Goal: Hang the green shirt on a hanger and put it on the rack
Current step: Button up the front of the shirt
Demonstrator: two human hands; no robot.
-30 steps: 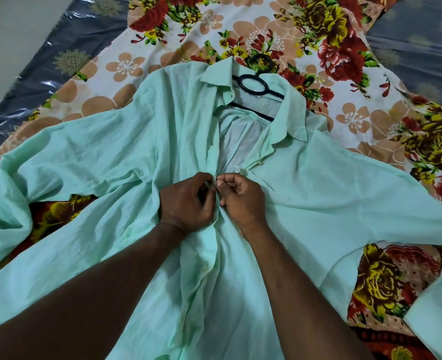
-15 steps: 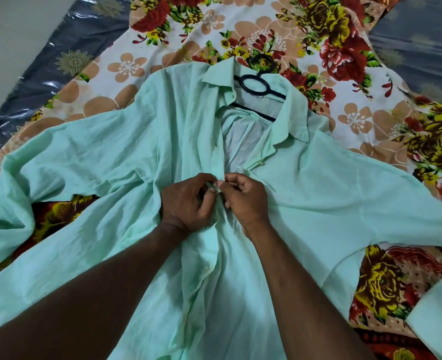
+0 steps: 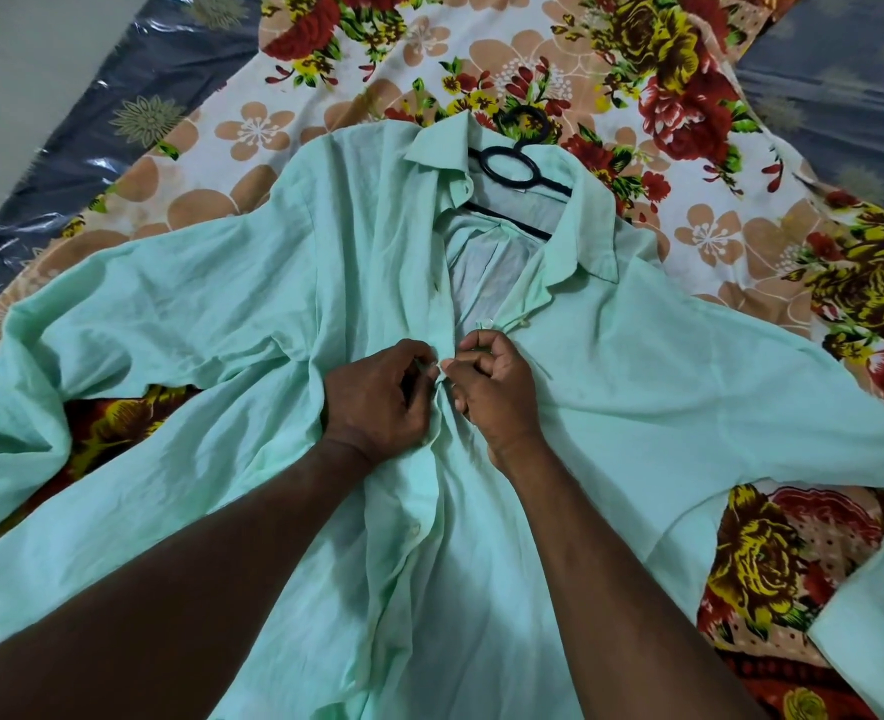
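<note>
The light green shirt (image 3: 663,376) lies spread flat on a floral sheet, sleeves out to both sides, collar at the far end. A black hanger (image 3: 507,166) sits inside the collar; its hook and ring show, and its arms are hidden under the cloth. My left hand (image 3: 377,397) pinches the left front edge of the shirt at chest height. My right hand (image 3: 497,387) pinches the right front edge, the fingertips of both hands meeting at a button. The neck opening above the hands is unbuttoned.
The floral sheet (image 3: 481,54) covers a dark blue plastic-wrapped mattress (image 3: 133,116). Pale floor (image 3: 29,44) shows at the upper left. No rack is in view.
Both hands stay at the same button on the shirt front, fingers shifting slightly. The view has tipped a little, so the hanger's hook now shows above the collar.
</note>
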